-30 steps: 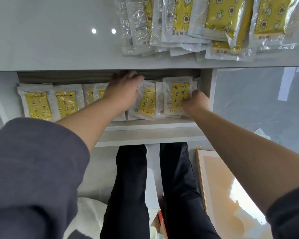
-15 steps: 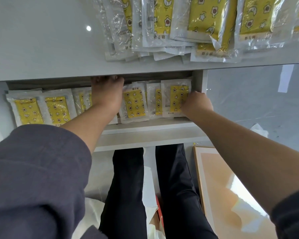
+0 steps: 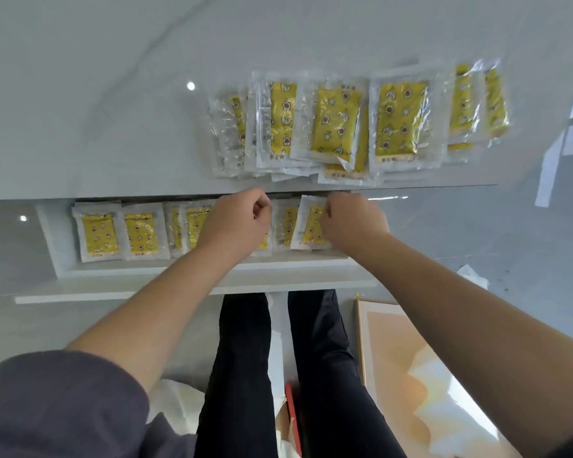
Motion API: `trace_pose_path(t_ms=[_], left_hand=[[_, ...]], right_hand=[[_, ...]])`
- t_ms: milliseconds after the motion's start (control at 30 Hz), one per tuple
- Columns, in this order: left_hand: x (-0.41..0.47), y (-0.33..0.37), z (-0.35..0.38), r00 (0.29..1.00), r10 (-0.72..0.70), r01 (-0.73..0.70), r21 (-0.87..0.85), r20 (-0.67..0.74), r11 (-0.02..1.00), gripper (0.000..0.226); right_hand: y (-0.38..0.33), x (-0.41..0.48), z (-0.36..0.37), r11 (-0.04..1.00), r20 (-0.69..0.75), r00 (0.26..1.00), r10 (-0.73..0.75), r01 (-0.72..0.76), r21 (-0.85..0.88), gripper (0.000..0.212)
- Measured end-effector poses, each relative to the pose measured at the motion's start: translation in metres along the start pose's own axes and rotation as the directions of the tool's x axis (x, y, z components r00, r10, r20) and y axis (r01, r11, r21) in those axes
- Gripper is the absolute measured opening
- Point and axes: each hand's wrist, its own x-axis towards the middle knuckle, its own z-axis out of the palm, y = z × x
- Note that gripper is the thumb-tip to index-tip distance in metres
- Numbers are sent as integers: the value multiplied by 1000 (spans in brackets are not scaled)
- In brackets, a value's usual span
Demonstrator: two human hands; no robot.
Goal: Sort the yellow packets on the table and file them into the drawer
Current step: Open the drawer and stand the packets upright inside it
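Yellow packets [image 3: 100, 234] in drawer [image 3: 196, 279], print illegible; R hand [image 3: 353, 223] maybe pinches one, L hand [image 3: 235, 224] curled.

Both arms extended forward; left hand [image 3: 237, 224], right hand [image 3: 353, 223] close together, fingers curled.

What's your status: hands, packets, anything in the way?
Left hand curled over drawer row, grip unclear. Right hand pinching end packet. Pile waiting on table. Nothing blocking.
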Motion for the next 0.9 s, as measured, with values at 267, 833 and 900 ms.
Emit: trace_pose_path(t_ms=[267, 833, 900], left_hand=[[29, 54, -44, 899, -344, 235, -366, -270, 901, 19], [28, 33, -72, 958, -196, 107, -377, -208, 920, 19], [21, 26, -81, 967, -199, 112, -432, -161, 895, 18]], right_hand=[[-10, -10, -69, 967, 0, 976, -218, 216, 133, 18], [-28, -1, -82, 866, -1, 989, -146, 128, 483, 15], [-33, -2, -84, 808, -2, 993, -117, 97, 581, 10]])
